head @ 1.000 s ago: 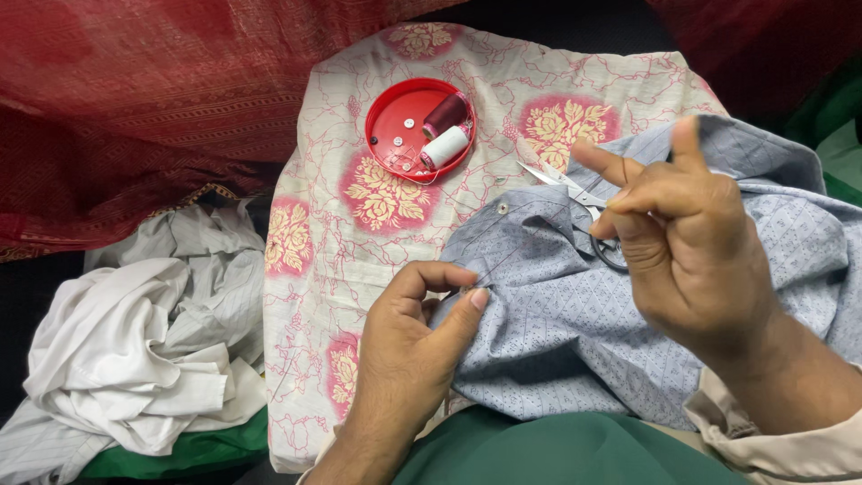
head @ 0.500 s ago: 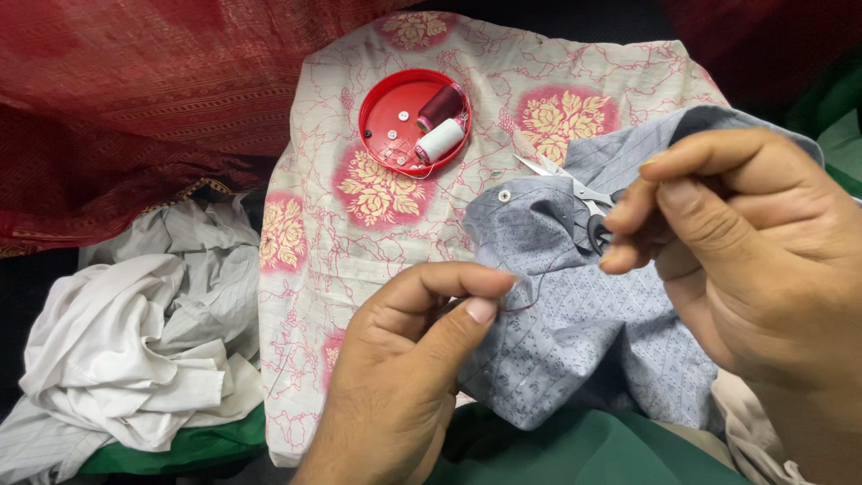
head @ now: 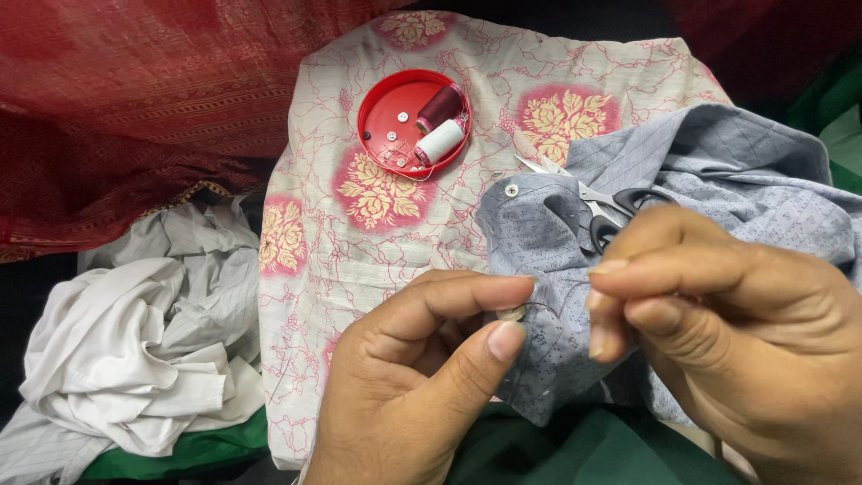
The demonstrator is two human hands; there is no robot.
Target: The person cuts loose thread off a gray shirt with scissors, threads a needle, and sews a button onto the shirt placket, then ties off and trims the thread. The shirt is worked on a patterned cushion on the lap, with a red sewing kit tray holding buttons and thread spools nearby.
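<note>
A thin dark thread is held between the two hands near the middle of the view, just above a grey shirt that is spread to the right. The thread's long axis runs roughly left to right, from the pinched thumb and forefinger of the left hand to the fingertips of the right hand. The left fingers are closed in a pinch on one end; the right fingers are closed on the other end, though the exact point of grip is hidden behind the fingertips. Whether a needle is held cannot be made out. A pair of scissors is laid on the shirt, blades pointing up and left, its dark handles partly covered by the right forefinger. A white button is seen on the shirt's edge. Beyond, on a flowered cloth, a round red lid is placed, holding a dark red spool and a white spool, both tilted. A crumpled white garment is cut off at the lower left, and a red fabric fills the upper left.
</note>
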